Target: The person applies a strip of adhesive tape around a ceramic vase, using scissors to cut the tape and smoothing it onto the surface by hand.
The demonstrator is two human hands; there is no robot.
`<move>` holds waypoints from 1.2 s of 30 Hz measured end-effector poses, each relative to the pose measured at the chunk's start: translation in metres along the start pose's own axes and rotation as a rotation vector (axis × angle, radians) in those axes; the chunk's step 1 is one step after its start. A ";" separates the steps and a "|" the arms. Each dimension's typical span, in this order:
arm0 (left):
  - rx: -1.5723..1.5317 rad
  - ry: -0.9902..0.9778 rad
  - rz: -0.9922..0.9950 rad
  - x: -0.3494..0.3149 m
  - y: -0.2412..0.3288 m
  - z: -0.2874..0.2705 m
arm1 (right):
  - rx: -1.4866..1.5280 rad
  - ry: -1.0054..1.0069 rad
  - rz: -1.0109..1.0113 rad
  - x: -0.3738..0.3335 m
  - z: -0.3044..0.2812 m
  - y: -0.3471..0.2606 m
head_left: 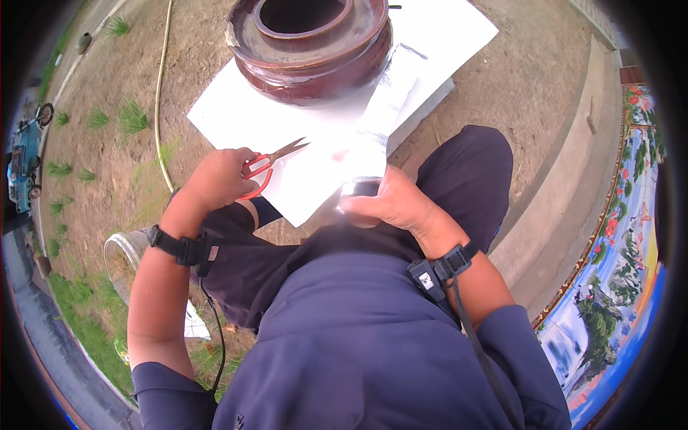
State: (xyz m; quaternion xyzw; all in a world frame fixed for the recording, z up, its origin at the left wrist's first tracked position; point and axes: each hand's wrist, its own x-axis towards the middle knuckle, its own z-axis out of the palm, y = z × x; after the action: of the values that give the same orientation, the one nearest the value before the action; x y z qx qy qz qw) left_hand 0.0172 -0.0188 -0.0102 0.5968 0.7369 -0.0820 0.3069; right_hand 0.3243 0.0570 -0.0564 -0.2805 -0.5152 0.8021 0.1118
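My left hand [218,175] is closed around the red handles of a pair of scissors [263,170], whose blades point up and right, slightly parted. My right hand [405,204] grips a shiny grey, roll-like thing [360,188] in front of my lap; glare and the fingers hide much of it. From near it, a glossy, translucent strip [390,93] stretches up beside a large brown glazed jar [308,79]. The jar, with a wide rim and dark round mouth, stands on a white sheet [236,107]. One corner of that sheet hangs toward my knees.
A pale hose [163,93] runs along the dirt on the left, among grass tufts. Beside my left forearm stands a pale bucket [123,259]. On the right are a concrete ledge [552,179] and a painted wall [609,287]. A blue vehicle [24,165] is at far left.
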 end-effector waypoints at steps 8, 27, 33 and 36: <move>-0.053 0.331 -0.033 -0.006 0.016 0.039 | -0.089 0.107 -0.180 0.008 0.004 0.000; -1.320 0.151 0.042 0.001 0.100 0.066 | -0.235 0.102 -0.242 0.021 0.001 0.001; -1.223 0.206 0.026 0.003 0.104 0.066 | 0.370 0.252 -0.021 0.018 -0.008 0.009; -1.233 0.246 0.071 0.009 0.101 0.077 | 0.389 0.272 -0.037 0.018 -0.002 0.008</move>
State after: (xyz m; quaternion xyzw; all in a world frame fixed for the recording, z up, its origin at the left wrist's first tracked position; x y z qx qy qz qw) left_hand 0.1374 -0.0211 -0.0523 0.3393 0.6584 0.4374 0.5099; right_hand 0.3119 0.0636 -0.0704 -0.3496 -0.3364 0.8389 0.2468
